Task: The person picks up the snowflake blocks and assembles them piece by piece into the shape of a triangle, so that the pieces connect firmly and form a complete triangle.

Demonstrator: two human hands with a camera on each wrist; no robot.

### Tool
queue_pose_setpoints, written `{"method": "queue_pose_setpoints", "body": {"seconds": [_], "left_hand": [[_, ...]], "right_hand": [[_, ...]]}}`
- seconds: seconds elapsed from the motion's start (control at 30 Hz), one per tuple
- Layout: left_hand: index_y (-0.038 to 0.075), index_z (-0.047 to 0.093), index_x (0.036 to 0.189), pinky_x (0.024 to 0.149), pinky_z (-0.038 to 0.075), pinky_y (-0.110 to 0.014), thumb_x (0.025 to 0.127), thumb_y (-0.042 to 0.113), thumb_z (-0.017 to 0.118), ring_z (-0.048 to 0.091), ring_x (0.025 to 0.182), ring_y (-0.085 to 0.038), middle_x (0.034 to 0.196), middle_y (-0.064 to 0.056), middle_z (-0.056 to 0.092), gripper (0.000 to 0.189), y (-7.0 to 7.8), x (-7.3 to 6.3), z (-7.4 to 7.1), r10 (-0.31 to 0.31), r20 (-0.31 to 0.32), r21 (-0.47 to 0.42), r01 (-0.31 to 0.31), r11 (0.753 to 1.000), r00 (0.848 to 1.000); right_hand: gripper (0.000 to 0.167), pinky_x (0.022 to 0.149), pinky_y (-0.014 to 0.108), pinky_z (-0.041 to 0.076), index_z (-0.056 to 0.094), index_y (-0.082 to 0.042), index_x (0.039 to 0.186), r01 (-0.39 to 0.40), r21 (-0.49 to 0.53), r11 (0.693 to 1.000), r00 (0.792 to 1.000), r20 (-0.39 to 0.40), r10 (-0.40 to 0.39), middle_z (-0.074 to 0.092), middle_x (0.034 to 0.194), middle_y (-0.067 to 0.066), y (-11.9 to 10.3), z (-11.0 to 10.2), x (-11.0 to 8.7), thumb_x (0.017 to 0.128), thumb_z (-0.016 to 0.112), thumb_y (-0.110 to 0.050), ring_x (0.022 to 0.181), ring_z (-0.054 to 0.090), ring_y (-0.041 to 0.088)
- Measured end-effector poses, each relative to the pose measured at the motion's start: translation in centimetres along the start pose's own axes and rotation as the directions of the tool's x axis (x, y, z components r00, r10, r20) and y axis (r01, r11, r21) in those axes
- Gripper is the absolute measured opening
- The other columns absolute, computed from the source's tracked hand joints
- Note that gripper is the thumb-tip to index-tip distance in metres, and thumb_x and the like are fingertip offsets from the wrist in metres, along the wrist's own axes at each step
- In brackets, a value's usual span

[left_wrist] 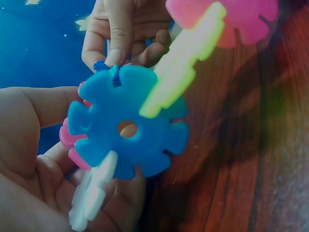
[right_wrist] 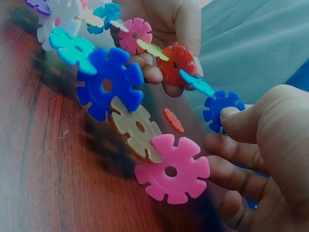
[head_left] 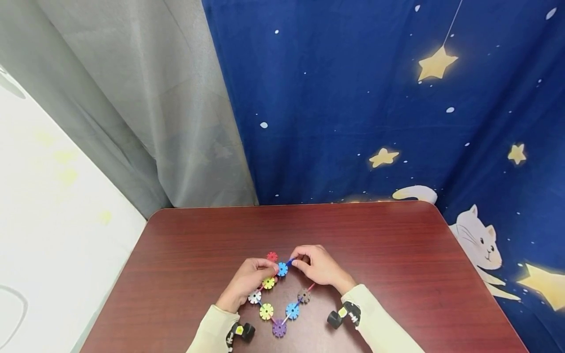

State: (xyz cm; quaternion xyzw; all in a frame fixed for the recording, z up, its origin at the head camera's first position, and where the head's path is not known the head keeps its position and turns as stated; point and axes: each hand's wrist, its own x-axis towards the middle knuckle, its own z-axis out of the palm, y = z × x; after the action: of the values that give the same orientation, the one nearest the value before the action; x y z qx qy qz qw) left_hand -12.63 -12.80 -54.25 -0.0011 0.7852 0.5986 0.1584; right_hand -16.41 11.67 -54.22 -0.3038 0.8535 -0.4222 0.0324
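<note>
A chain of notched plastic snowflake discs curves between the two hands. In the head view, my left hand (head_left: 249, 280) grips its upper left part near a light blue disc (head_left: 282, 269). An orange-red disc (right_wrist: 176, 65) shows against the left fingers in the right wrist view. My right hand (head_left: 321, 264) pinches a dark blue disc (right_wrist: 221, 112) between thumb and fingers; that disc meets the light blue one. The chain's other end, a pink disc (right_wrist: 173, 170) joined to a brown disc (right_wrist: 137, 128), hangs below the right hand. A purple disc (head_left: 279, 328) marks the nearest bend.
One loose red disc (head_left: 271, 256) lies on the brown wooden table (head_left: 371, 230), just beyond the left hand. Behind the table hang a blue star-patterned curtain (head_left: 326, 98) and a grey curtain (head_left: 194, 122). Each wrist carries a small black camera.
</note>
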Motion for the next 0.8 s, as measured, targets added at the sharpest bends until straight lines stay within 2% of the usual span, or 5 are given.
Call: {"method": "queue_pose_setpoints", "body": {"seconds": [0.13,0.27,0.37,0.5,0.8], "left_hand": [[0.0,0.08,0.105,0.078,0.055,-0.028,0.098,0.018,0.073,0.064,0.09,-0.011,0.101,-0.008,0.078,0.021,0.2,-0.1,0.0,0.003,-0.002,0.005,-0.003,1.0,1.0],[-0.003,0.079,0.106,0.07,0.055,-0.025,0.098,0.016,0.073,0.068,0.084,-0.011,0.096,-0.009,0.078,0.021,0.2,-0.2,0.1,0.002,0.005,-0.038,-0.001,0.999,1.0],[-0.006,0.078,0.105,0.066,0.056,-0.023,0.098,0.012,0.072,0.071,0.079,-0.013,0.094,-0.01,0.078,0.02,0.1,-0.2,0.3,-0.001,0.013,-0.09,0.003,0.996,1.0],[-0.007,0.078,0.103,0.067,0.058,-0.023,0.098,0.009,0.071,0.074,0.08,-0.014,0.095,-0.008,0.077,0.018,-0.1,-0.2,0.6,-0.014,-0.002,-0.122,0.014,0.992,1.0],[-0.006,0.078,0.1,0.067,0.055,-0.022,0.095,0.008,0.072,0.071,0.078,-0.013,0.091,-0.006,0.076,0.016,-0.1,0.0,0.8,-0.02,-0.023,-0.113,0.017,0.993,1.0]], "right_hand": [[0.011,0.066,0.019,0.05,0.076,-0.027,0.099,0.067,-0.067,0.995,0.998,-0.01,-0.068,0.07,0.087,-0.014,-0.3,0.0,0.1,0.101,0.072,-0.017,0.071,0.056,0.0],[0.012,0.07,0.018,0.051,0.077,-0.027,0.098,0.13,-0.099,0.987,0.991,-0.029,-0.133,0.072,0.092,-0.014,-0.2,0.2,0.1,0.101,0.073,-0.016,0.076,0.058,0.0],[0.013,0.073,0.019,0.054,0.078,-0.026,0.096,0.143,-0.107,0.984,0.988,-0.049,-0.148,0.073,0.092,-0.015,-0.3,0.5,0.1,0.1,0.074,-0.014,0.079,0.06,0.0],[0.013,0.076,0.019,0.056,0.079,-0.023,0.095,0.159,-0.14,0.977,0.983,-0.066,-0.17,0.073,0.09,-0.014,-0.4,1.0,0.0,0.099,0.074,-0.012,0.081,0.063,-0.001],[0.015,0.072,0.017,0.053,0.08,-0.02,0.095,0.209,-0.158,0.965,0.97,-0.092,-0.225,0.073,0.088,-0.01,-0.4,1.6,-0.4,0.1,0.072,-0.008,0.076,0.059,-0.002]]}}
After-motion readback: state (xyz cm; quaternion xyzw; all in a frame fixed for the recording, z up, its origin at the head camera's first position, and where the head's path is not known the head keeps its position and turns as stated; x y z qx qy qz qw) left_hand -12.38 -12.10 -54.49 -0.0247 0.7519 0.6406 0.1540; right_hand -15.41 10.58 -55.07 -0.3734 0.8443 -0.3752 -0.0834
